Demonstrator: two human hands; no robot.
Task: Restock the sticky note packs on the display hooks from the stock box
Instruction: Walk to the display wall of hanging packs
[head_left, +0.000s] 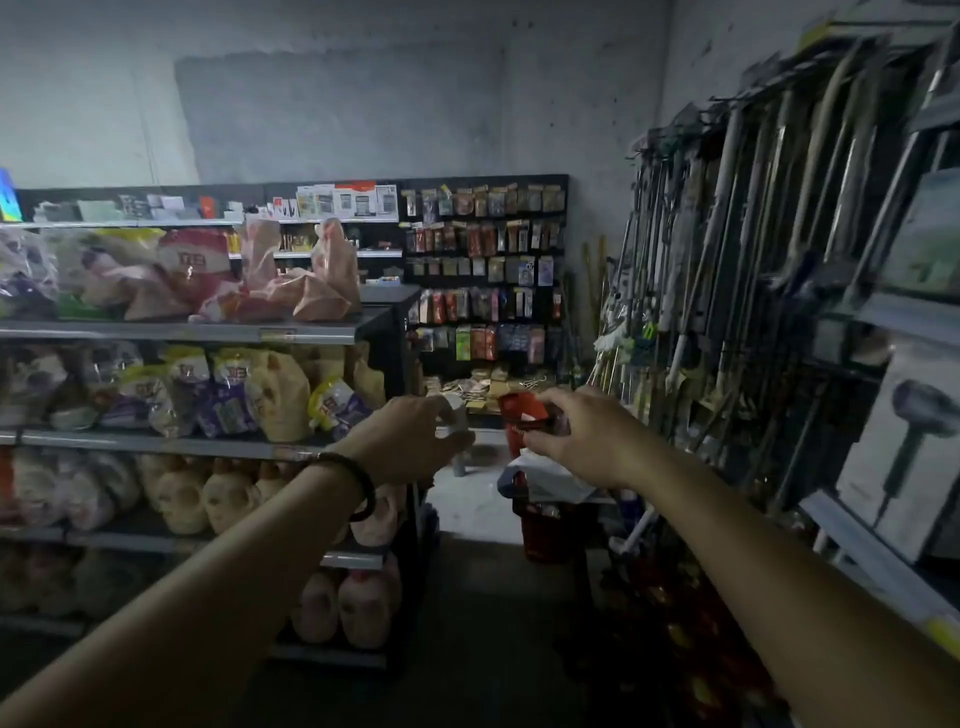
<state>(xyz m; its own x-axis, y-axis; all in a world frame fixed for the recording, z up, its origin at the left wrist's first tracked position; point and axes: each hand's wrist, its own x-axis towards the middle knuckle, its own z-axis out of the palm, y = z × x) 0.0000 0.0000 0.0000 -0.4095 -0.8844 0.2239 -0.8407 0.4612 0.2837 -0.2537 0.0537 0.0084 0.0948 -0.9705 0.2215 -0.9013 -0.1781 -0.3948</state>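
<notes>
My right hand (582, 436) grips a red pack (522, 413) at chest height in the aisle. My left hand (410, 439) holds a small pale pack (453, 410) just left of it, fingers curled round it. Both hands are stretched out toward the black hook display (483, 270) on the far wall, where rows of small hanging packs fill the pegs. The display is still some way off. Loose packs lie on the ledge (483, 387) under the hooks. No stock box shows in view.
Shelves of bagged goods and bottles (171, 395) run along the left. Mops and broom handles (727, 270) lean in a rack on the right, with boxed hair dryers (904, 447) nearer. A red basket (545, 530) with a white bag stands on the floor ahead.
</notes>
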